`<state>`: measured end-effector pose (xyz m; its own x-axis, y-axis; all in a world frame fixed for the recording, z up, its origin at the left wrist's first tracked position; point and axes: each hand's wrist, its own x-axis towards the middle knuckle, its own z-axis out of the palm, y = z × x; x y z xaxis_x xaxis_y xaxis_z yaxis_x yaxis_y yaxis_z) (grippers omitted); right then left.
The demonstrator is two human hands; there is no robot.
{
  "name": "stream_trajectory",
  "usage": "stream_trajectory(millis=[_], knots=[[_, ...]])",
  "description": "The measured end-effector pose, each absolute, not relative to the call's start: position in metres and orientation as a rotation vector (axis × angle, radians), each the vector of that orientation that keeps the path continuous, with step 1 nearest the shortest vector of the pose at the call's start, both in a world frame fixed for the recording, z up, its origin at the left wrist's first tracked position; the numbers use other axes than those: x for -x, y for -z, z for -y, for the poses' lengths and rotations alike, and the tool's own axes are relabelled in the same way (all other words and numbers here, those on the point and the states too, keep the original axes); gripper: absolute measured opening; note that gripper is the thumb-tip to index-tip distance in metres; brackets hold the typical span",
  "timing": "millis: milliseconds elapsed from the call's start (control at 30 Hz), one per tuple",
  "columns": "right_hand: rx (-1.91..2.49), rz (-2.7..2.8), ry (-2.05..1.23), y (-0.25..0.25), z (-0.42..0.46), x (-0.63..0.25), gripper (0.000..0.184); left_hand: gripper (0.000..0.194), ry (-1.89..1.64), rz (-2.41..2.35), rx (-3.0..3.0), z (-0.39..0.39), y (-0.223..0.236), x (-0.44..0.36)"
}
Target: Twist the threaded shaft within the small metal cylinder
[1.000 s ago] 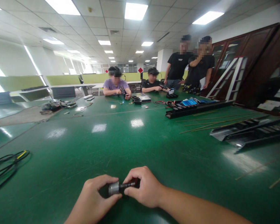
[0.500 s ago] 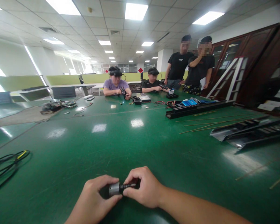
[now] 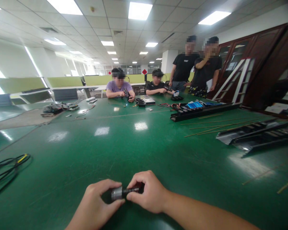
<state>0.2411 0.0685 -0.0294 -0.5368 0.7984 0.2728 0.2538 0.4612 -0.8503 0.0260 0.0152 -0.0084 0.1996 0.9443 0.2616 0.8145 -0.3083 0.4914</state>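
- My hands have barely shifted since the last look; the steel cylinder (image 3: 116, 193) sits a touch lower and to the left.
- Far left on the green workbench (image 3: 62, 153), a black cable (image 3: 7, 169) with a yellow marking lies in loose loops, well apart from my hands. Beyond it is a heap of wires and small parts (image 3: 54, 108).
- My left hand (image 3: 93, 201) is closed around the steel cylinder, its thumb and fingers pinching it.
- The cylinder and a dark threaded rod (image 3: 132, 190) are joined end to end between my hands, close to my side of the bench. I can't tell whether they touch the surface.
- My right hand (image 3: 148, 193) is curled closed around the rod's far end, and my fingers hide whatever is there. As far as I can see, the two pieces are together, but I can't tell how firmly.
- Across the bench, a seated person in a purple T-shirt (image 3: 118, 86) holds a small dark device.
- To the right lie a long black rail (image 3: 204, 112), thin rods (image 3: 220, 127), and dark metal channels (image 3: 256, 135).
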Motion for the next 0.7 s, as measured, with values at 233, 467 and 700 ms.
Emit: stream_trajectory(millis=[233, 467, 700], knots=[[0.888, 2.040, -1.043, 0.0296, -0.0690, -0.2406, 0.011, 0.021, -0.811, -1.666, -2.269, -0.0146, 0.0064, -0.0270], [0.914, 2.031, -1.070, 0.0289, -0.0684, -0.2404, 0.012, 0.019, -0.831, -1.645, -2.298, -0.0159, 0.0035, -0.0284], [0.916, 2.016, -1.084, 0.0281, -0.0682, -0.2408, 0.012, 0.020, -0.846, -1.642, -2.299, -0.0147, 0.0054, -0.0259]])
